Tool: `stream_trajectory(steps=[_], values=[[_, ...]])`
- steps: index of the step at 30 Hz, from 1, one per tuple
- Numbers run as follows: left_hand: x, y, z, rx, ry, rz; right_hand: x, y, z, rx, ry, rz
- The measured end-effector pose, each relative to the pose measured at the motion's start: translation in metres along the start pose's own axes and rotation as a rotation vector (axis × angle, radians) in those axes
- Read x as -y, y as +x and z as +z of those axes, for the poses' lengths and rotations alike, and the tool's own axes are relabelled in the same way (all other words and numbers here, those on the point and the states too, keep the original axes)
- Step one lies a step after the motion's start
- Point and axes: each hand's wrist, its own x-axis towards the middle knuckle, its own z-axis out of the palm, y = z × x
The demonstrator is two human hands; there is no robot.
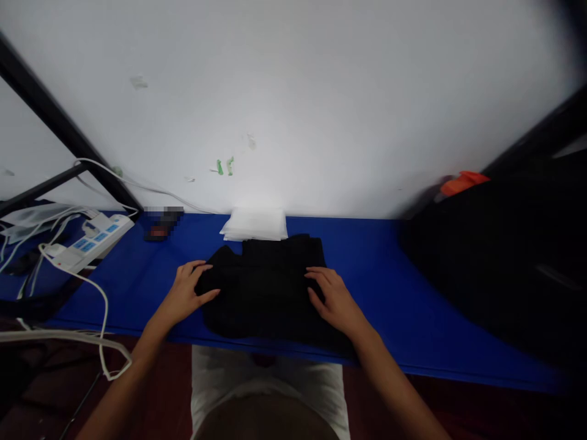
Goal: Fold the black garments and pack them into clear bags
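Note:
A black garment point(266, 293) lies flat on the blue table in front of me, its exact kind too dark to make out. My left hand point(188, 290) touches its left edge, thumb and fingers apart. On the right side of the cloth rests my right hand point(330, 296), its fingers spread over the fabric. Just behind the garment is a small stack of white, thin sheets or bags point(255, 224), close to the wall.
A white power strip point(94, 243) with tangled white cables lies at the left. Near it is a dark blurred object point(164, 225). A large black heap point(495, 263) with an orange piece point(465, 182) covers the right side of the blue table point(367, 263).

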Motion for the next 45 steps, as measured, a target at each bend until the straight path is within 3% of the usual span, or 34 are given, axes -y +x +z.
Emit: stream_trajectory(steps=[5,9,10,12,15,17,19,21,23,24,27,29,30,33,36,42,43,45], values=[[-0.010,0.000,-0.018,0.082,-0.042,0.082,0.002,-0.001,-0.006,-0.074,0.032,0.017],[-0.015,0.009,-0.044,0.269,-0.098,-0.138,0.005,-0.002,-0.011,-0.057,0.080,-0.061],[-0.014,0.013,-0.049,0.251,-0.114,-0.199,0.006,-0.002,-0.012,-0.038,0.089,-0.088],[-0.013,0.023,-0.051,0.077,-0.157,-0.290,0.007,-0.002,-0.012,0.005,0.102,-0.125],[-0.025,0.035,-0.035,-0.308,-0.223,-0.342,0.009,-0.002,-0.013,0.059,0.122,-0.148],[-0.043,0.037,-0.016,-0.426,-0.272,-0.255,0.010,-0.002,-0.013,0.076,0.131,-0.148],[-0.063,0.035,0.004,-0.341,-0.284,-0.093,0.010,-0.001,-0.014,0.081,0.134,-0.134],[-0.079,0.030,0.020,-0.109,-0.258,0.066,0.011,-0.001,-0.014,0.088,0.134,-0.122],[-0.085,0.023,0.028,0.068,-0.280,0.148,0.010,-0.001,-0.014,0.090,0.137,-0.120],[-0.084,0.020,0.031,0.084,-0.322,0.147,0.010,-0.002,-0.014,0.091,0.138,-0.117],[-0.073,0.010,0.034,-0.155,-0.361,0.006,0.009,-0.002,-0.013,0.082,0.144,-0.108],[-0.065,0.003,0.036,-0.313,-0.198,-0.125,0.009,-0.002,-0.013,0.076,0.142,-0.106],[-0.062,-0.001,0.038,-0.329,-0.088,-0.177,0.009,-0.002,-0.013,0.074,0.141,-0.107],[-0.061,-0.008,0.041,-0.230,0.119,-0.238,0.009,-0.001,-0.013,0.078,0.142,-0.105],[-0.067,-0.005,0.038,-0.184,0.155,-0.204,0.010,-0.002,-0.014,0.080,0.152,-0.106],[-0.100,0.023,0.025,-0.442,0.053,-0.112,0.011,-0.003,-0.015,0.087,0.166,-0.092],[-0.107,0.026,0.027,-0.417,-0.001,-0.047,0.012,-0.002,-0.015,0.099,0.171,-0.087],[-0.121,0.030,0.036,-0.198,-0.109,0.129,0.012,-0.003,-0.015,0.123,0.189,-0.074]])
